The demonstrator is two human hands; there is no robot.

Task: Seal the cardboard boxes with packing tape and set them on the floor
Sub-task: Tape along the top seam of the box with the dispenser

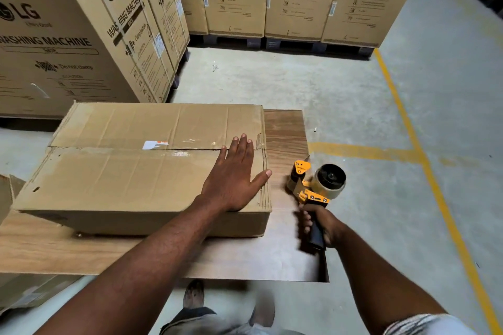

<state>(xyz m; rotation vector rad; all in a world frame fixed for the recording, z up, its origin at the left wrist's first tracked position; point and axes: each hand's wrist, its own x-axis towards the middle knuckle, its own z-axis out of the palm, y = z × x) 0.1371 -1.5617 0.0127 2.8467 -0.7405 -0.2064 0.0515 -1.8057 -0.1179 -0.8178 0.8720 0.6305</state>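
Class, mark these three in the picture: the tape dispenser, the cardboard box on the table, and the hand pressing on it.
tape dispenser (317, 185), head view, on its orange frame beside the roll.
cardboard box (122, 179), head view, on the near top flap.
left hand (231, 179), head view, on the back of the hand.

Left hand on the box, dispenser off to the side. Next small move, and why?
Probably bring the tape dispenser across to the right end of the seam on the box and start a strip there. The right hand grips its handle clear of the box, over the table. The left hand lies flat on the flaps near that end, and the seam shows a dark open line.
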